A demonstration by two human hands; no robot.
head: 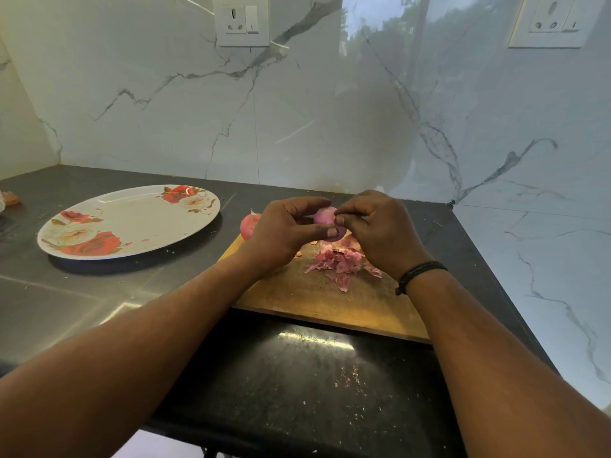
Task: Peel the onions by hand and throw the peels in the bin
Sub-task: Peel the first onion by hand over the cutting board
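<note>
A small pink onion (323,215) is held over the wooden cutting board (317,302). My left hand (284,231) grips it from the left, thumb under it. My right hand (377,229) pinches its skin at the right side with fingertips. A pile of pink onion peels (340,262) lies on the board just below both hands. A second, unpeeled red onion (249,224) rests at the board's far left corner, partly hidden behind my left hand. No bin is in view.
A large oval plate with a rose pattern (132,223) sits on the dark counter to the left. Marble walls close off the back and right side, with wall sockets (241,21) above. Peel crumbs dot the near counter (350,375).
</note>
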